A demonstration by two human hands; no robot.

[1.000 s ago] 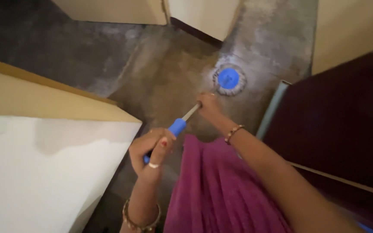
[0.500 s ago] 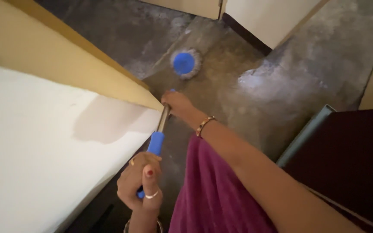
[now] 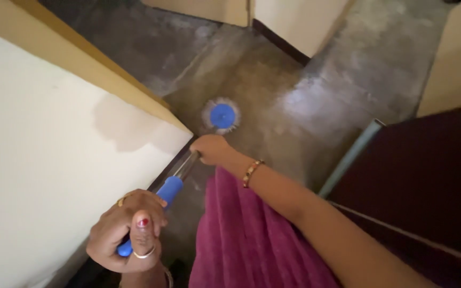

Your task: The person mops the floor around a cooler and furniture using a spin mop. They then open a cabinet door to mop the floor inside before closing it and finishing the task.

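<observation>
I hold a mop with both hands. Its round head [image 3: 221, 116], blue disc with pale strands around it, rests on the wet grey floor [image 3: 273, 85]. My left hand [image 3: 129, 232] is closed around the blue grip [image 3: 167, 190] at the upper end of the handle. My right hand [image 3: 211, 149] is wrapped around the metal shaft lower down, just short of the head. A beaded bracelet sits on my right wrist, a ring on my left thumb. Purple cloth [image 3: 252, 240] hangs below my right arm.
A cream wall with a yellow upper band [image 3: 54, 133] stands close on the left, its corner next to the shaft. A dark maroon door or panel [image 3: 428, 186] with a grey edge fills the right. Pale walls and a dark gap [image 3: 278, 37] lie at the far end.
The mop head has been pulled back toward me and slightly to the right across the floor. My left hand has dropped lower and further left in view.
</observation>
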